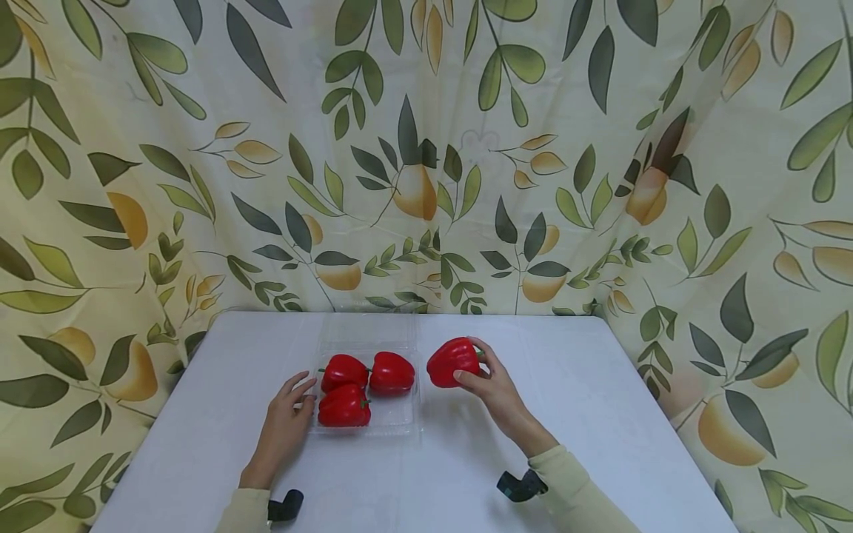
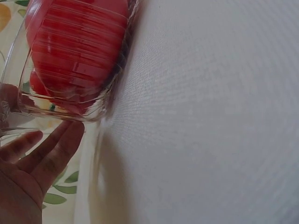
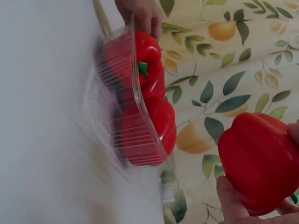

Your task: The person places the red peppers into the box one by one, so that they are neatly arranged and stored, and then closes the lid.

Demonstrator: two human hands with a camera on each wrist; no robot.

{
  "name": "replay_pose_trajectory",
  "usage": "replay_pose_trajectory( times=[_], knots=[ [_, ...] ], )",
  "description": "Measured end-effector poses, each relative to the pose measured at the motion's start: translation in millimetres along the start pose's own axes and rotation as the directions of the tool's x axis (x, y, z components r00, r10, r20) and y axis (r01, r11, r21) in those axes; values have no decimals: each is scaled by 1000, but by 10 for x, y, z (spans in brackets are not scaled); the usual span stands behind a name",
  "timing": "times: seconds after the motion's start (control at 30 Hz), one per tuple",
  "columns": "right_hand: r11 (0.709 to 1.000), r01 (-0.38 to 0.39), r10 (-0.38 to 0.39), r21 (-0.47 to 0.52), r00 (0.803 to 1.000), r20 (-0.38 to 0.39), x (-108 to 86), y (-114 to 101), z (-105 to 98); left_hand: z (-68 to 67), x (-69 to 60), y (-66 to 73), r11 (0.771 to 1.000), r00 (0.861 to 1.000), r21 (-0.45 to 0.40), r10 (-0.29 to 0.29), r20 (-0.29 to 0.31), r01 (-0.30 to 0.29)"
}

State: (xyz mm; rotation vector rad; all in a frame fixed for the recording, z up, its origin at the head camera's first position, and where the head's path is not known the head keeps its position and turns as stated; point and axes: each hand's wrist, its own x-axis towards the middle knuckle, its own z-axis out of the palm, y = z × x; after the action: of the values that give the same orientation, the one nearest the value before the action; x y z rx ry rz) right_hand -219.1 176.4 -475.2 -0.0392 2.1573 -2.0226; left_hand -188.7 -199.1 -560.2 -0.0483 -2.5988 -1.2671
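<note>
My right hand [image 1: 496, 392] holds a red bell pepper [image 1: 453, 363] by its stem end, above the table and just right of a clear plastic container [image 1: 393, 422]. In the right wrist view, thumb and fingers grip this pepper [image 3: 259, 163] from its sides. Inside the container sit three more red bell peppers: one at back left [image 1: 343, 372], one at right [image 1: 392, 373], one at front left [image 1: 343, 406]. My left hand [image 1: 288, 426] is at the container's left side; in the left wrist view its extended fingertips [image 2: 74, 130] touch the clear wall.
A transparent lid [image 1: 366, 329] lies folded back behind the container. The white table [image 1: 533, 414] reaches back to a leaf-and-fruit patterned curtain [image 1: 426, 148]. Black wrist-worn devices [image 1: 522, 486] show at both sleeves.
</note>
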Motion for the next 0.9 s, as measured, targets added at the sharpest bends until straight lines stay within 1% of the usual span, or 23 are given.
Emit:
replay_pose_trajectory(
  times=[0.13,0.3,0.53,0.63,0.9],
  knots=[
    [1000,2,-2,3,1000,10,-5,-16,15,-4,8,4,1000,1000,-1,5,1,-5],
    [999,14,-14,30,1000,11,-13,-27,38,-6,8,14,1000,1000,-2,12,-1,-12],
    [999,-5,5,34,1000,14,-46,-17,65,4,-17,35,1000,1000,3,1,2,-1],
    [999,0,-1,48,1000,16,-64,-34,77,9,-20,36,1000,1000,8,-2,7,2],
    [982,32,-37,184,999,22,-79,-179,190,-2,0,23,1000,1000,2,3,7,-3]
  ],
)
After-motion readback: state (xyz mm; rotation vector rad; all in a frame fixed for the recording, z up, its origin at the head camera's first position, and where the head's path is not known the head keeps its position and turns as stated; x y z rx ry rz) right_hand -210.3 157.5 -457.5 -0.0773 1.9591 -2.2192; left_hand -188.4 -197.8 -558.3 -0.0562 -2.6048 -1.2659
